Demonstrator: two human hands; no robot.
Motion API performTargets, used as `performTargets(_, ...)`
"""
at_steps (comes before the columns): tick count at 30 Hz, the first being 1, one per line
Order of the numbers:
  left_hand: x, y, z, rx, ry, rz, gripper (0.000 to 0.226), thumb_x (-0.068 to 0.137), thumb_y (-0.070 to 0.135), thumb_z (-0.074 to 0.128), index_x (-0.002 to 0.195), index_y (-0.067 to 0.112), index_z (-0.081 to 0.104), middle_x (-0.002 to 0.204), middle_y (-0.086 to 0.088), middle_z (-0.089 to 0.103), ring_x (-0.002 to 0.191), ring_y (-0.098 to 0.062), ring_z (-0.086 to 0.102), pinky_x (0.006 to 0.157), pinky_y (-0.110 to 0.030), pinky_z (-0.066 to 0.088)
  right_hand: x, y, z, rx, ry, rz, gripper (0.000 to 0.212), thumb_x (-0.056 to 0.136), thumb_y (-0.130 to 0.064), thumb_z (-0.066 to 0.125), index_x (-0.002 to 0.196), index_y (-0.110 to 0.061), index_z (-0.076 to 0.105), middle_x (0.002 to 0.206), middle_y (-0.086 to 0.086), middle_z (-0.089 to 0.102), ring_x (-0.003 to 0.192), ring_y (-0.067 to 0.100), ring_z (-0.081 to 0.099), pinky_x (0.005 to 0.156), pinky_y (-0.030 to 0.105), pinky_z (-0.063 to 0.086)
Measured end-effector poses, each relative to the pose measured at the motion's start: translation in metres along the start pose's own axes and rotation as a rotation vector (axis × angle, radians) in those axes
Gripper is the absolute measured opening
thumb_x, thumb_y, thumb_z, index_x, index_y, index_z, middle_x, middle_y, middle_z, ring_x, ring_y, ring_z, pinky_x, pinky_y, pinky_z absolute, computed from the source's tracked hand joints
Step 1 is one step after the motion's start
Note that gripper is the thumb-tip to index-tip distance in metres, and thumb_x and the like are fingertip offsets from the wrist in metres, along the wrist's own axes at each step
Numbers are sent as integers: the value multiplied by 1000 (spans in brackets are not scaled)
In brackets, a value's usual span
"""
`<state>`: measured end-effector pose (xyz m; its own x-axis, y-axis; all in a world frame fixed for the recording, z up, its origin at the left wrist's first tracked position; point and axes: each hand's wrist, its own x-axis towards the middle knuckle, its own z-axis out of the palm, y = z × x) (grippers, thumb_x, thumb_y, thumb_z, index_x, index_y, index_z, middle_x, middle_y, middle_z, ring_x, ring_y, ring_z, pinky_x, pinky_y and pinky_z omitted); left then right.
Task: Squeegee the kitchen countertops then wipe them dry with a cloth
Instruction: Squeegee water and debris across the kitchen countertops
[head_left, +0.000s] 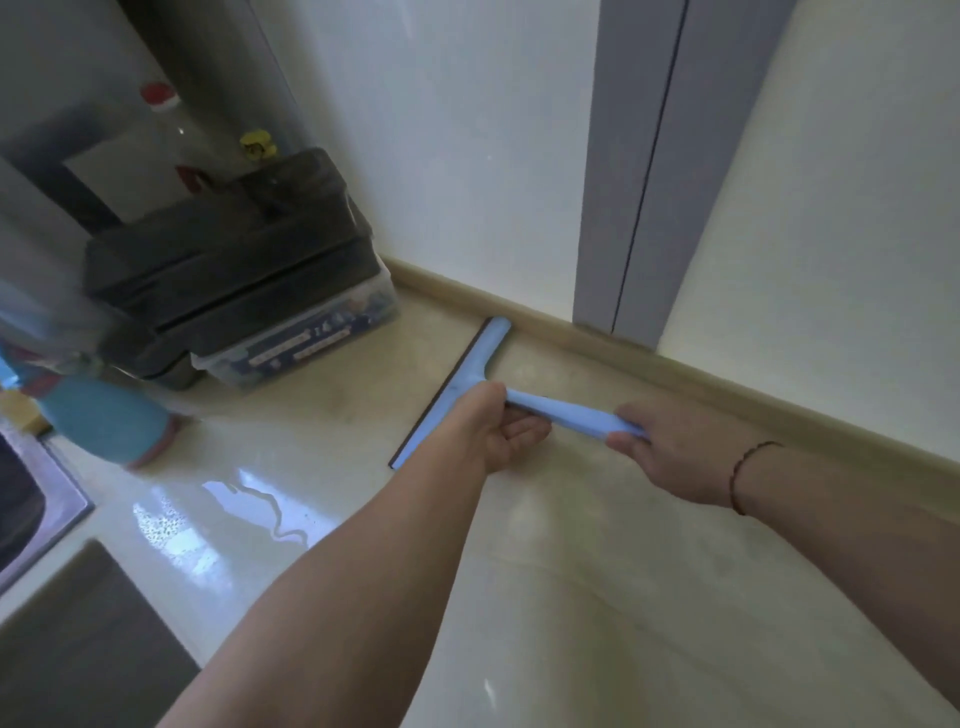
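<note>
Two hands: we see both on the squeegee (470, 387), in the single head view.
Left hand: our left hand (498, 431) wraps the handle right where it meets the blade head, fingers curled under.
Right hand: our right hand (670, 454) grips the free end of the handle, thumb and fingers closed round it; a dark cord sits on that wrist.
Handling: we judge it light and stiff, plastic body with a soft rubber edge that bends under pressure. The wet handle may be slippery, so a two-handed hold seems apt, one near the head for downward pressure.
Look: pale blue T shape, long straight head with a thin dark rubber strip along its left edge.
Place: blade down on the beige countertop (597, 597), far end touching the backsplash strip by the wall, middle of the scene.
Water: a shiny puddle (228, 519) lies left and nearer, apart from the blade.
Left clutter: stacked containers (244, 280) and a teal bottle (106, 418) stand beyond it.
Cloth: none that we can see.
</note>
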<state>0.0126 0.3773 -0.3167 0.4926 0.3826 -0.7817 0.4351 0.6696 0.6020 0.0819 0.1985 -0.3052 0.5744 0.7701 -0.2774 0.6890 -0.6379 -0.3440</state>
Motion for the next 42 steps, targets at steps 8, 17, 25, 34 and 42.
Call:
performTargets(8,-32,-83,77,-17,-122,-110,23,104,21,32,108,2,44,86,-19,62,69,-29,65,51,-32,57,-102,85,-5,19,-16,91,27,97,-43,44,93,-20,56,80,-4,59,76,18,55,74,37,46)
performTargets(17,-90,-182,164,9,-273,-197,25,102,16,29,117,1,42,85,-20,65,72,-29,67,56,-33,59,-238,176,0,-25,42,161,68,70,-90,6,83,-39,50,80,-9,54,74,9,54,74,37,47)
performTargets(25,-139,-269,241,48,-378,-278,34,104,26,36,128,4,41,92,-20,61,74,-30,66,50,-32,59,-360,228,3,51,81,349,89,71,-87,16,116,-27,64,106,-6,69,95,14,63,87,35,49)
performTargets(34,-170,-328,288,121,-402,-244,39,104,21,31,137,2,34,92,-21,59,76,-30,65,51,-32,59,-428,263,22,100,108,468,44,92,-48,50,125,-21,61,115,-1,67,103,17,61,93,32,45)
performTargets(42,-174,-331,290,110,-389,-185,30,104,18,29,126,1,39,90,-20,61,74,-29,65,60,-33,59,-428,276,22,110,114,369,71,78,-82,26,106,-29,63,86,-7,66,78,15,60,77,38,49)
